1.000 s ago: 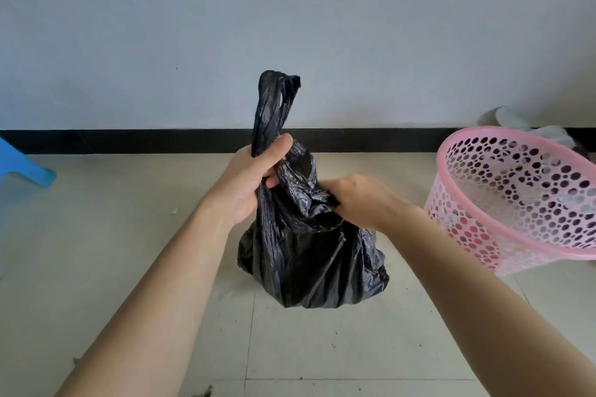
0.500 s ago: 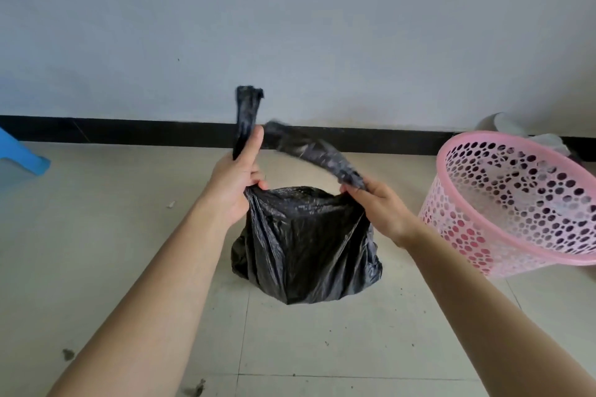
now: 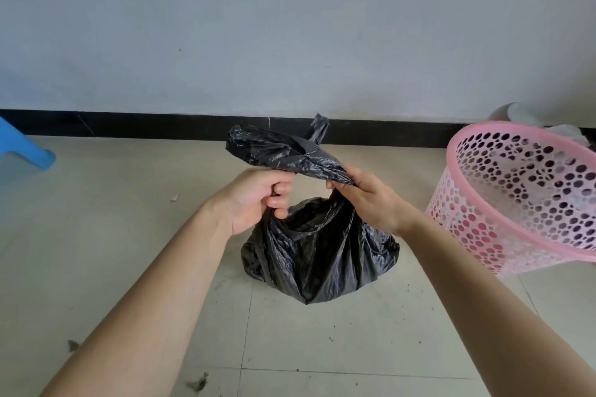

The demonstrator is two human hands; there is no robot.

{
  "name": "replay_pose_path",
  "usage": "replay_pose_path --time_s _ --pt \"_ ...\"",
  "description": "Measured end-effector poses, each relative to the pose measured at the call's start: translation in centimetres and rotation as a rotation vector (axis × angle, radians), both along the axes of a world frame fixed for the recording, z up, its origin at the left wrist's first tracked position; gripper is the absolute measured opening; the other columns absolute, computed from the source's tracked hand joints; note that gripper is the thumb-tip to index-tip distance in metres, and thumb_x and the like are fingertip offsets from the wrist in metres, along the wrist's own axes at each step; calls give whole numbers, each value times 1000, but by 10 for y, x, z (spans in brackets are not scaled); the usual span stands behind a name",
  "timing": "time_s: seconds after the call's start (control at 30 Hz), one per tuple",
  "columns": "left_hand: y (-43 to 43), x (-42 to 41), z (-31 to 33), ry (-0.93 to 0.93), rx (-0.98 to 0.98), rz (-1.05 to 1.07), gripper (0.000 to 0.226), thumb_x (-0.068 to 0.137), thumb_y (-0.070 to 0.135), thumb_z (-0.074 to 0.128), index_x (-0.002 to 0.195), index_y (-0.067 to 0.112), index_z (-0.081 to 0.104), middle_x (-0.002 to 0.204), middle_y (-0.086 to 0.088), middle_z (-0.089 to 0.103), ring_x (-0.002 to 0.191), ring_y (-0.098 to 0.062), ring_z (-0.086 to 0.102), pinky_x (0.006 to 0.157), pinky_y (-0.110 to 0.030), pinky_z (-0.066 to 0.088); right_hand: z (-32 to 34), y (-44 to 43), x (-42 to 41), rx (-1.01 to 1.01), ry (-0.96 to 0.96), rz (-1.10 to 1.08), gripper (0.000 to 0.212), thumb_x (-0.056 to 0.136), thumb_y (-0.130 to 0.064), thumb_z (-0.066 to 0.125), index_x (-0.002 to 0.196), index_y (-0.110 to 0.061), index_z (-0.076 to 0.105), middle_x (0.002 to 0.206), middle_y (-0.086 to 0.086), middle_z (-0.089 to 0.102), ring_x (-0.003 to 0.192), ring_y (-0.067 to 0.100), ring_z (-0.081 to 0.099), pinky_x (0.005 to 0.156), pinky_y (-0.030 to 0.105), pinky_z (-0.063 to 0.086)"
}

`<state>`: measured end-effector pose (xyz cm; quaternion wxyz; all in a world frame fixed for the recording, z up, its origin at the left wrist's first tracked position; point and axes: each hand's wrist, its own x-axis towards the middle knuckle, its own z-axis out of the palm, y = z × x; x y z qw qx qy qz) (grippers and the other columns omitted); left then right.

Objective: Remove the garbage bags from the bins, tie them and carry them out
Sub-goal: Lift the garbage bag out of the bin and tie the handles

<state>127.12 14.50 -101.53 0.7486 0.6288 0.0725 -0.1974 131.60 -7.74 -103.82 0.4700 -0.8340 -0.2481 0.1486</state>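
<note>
Black crinkly plastic garbage bag [image 3: 317, 255]: sits upright on pale tiled floor [image 3: 129, 235], handles crossing sideways
Room: open floor left; pink perforated plastic bin [image 3: 522, 200] near right
Left hand [image 3: 254, 200]: fist clenched round one handle
Right hand [image 3: 367, 200]: pinching other handle

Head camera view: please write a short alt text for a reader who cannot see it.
Two bare hands, left hand and right hand, each hold a handle of a black garbage bag on a tiled floor, crossing them to tie. A tilted pink basket is at right.

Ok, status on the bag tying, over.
Left hand and right hand each grip a flap. Crumpled black plastic garbage bag untied, on floor. Nothing obstructing.
</note>
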Motion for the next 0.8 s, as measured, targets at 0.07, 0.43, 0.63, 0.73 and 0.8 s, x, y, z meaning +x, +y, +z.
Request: replay_pose_path --time_s 0.07,0.43,0.63,0.73,0.8 --pt "-1 -5 0 -40 -34 -108 34 91 -4 53 68 20 48 64 1 32 59 -15 27 58 -29 37 6 2 0 -32 -2 37 23 107 -16 42 92 -26 56 71 -23 54 67 -6 48 69 16 36" --pt "-11 -6 1 -13 -136 116 28 91 39 67 74 23 53 57 6 15 47 -10 20 47 -23 27 13 -3 -1 -196 260 83 48 86 -60 67 125 -33 58 113 4 69 105 23 67 101 44 51" --pt "-18 -5 11 -48 -54 30 30 95 40 65 71 23 58 56 3 41 48 -11 32 48 -25 26 38 2 -3 399 163 -139 55 83 -46 75 133 -35 54 108 -1 64 94 10 65 83 25 53" --pt "-20 -7 10 -21 -53 82 24 89 40 67 87 17 64 67 -4 64 48 -10 43 44 -21 29 47 9 -3 545 81 -252 7 90 -26 72 95 -22 71 74 -1 64 65 11 54 64 25 44" --pt "-20 -7 8 10 -114 112 28 86 41 66 100 16 68 83 -8 74 50 -9 47 43 -19 30 46 10 -4 602 137 -277 5 94 -17 68 92 -14 70 77 4 66 65 11 57 65 24 46"
